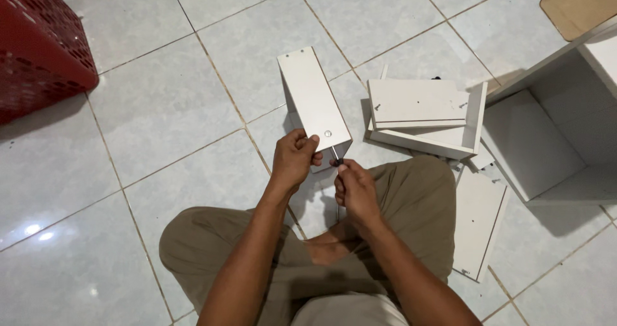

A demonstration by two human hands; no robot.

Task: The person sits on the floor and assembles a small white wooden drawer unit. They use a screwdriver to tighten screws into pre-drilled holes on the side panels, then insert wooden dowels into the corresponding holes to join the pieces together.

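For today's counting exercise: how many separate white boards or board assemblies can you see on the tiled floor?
4, perhaps more hidden. The held panel, gripped by the left hand; the stacked drawer parts centre; a flat panel beside the knee; the open cabinet at right.

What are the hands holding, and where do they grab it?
The left hand grips the white panel at its near end. The right hand pinches a thin screwdriver by its handle, tip at the panel's edge.

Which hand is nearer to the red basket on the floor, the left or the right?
The left. The left hand grips the near end of the upright white panel, on the side toward the red basket. The right hand works at the panel's near edge, farther from the basket.
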